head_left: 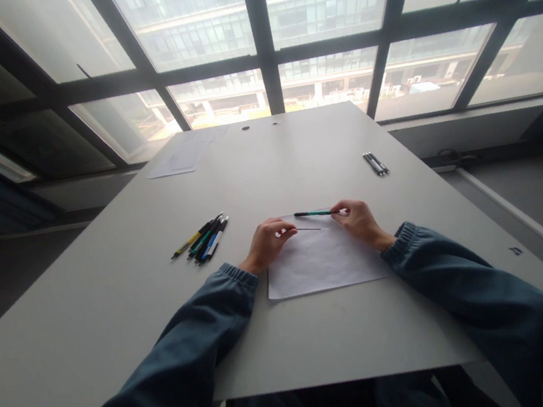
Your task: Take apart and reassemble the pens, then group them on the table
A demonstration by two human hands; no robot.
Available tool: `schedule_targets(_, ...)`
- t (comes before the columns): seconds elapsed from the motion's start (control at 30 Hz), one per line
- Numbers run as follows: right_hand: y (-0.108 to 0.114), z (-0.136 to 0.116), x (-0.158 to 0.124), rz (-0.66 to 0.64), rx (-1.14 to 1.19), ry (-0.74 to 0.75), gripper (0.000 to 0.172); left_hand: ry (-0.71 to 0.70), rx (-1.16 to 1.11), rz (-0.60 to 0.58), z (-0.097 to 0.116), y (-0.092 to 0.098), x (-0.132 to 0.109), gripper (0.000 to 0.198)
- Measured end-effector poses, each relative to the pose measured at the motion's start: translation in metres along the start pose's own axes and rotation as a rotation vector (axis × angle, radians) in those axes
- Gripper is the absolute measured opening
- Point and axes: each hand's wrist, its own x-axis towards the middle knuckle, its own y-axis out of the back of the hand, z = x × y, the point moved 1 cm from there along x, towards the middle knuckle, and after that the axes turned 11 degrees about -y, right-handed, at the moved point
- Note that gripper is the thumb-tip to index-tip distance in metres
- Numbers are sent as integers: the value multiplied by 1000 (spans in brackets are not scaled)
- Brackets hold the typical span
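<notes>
Left hand (265,242): fingers pinched on left end of thin dark stick (311,228), presumably leaving right end free. Right hand (359,222): fingers closed on green pen (314,213) by right end. I judge both held over paper (325,266) for visibility. Long axes roughly left-right; pen's dark end points left, stick's free end right.

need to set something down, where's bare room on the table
Bare table left of the pen pile, and between the far paper and grey pens. Crowded: the near sheet, between left hand and right hand.
</notes>
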Motion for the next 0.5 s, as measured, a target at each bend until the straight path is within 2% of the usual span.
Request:
schedule_targets(0.1, 0, 2, 0, -8, -84, 17, 12, 10, 17, 9, -1, 0, 0, 16)
schedule_targets(0.33, -1, 5, 2, 6, -244, 203, 16, 12, 4, 0, -1, -1, 0, 17)
schedule_targets(0.5, -1, 3, 0, -3, -291, 243, 17, 7, 12, 1, -1, -1, 0, 17)
